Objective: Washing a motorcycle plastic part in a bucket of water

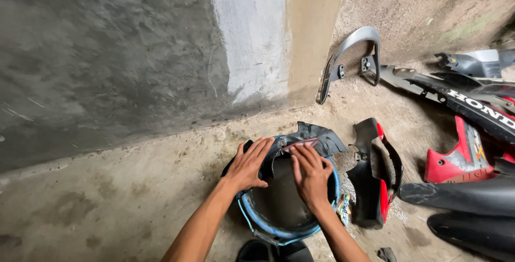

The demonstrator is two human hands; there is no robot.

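Water in the blue bucket (328, 207) was hard to make out beneath a black plastic motorcycle panel (314, 137) lying across its far rim, and the panel's lower part was hidden by both hands. The left hand (248, 164) lay flat, fingers spread, on the panel's left end, while the right hand (311, 175) pressed palm-down on its middle, neither closed around it. Right of the bucket lay a black-and-red fairing (371, 179); a grey grab rail (348, 58) leaned against the far wall (134, 53).
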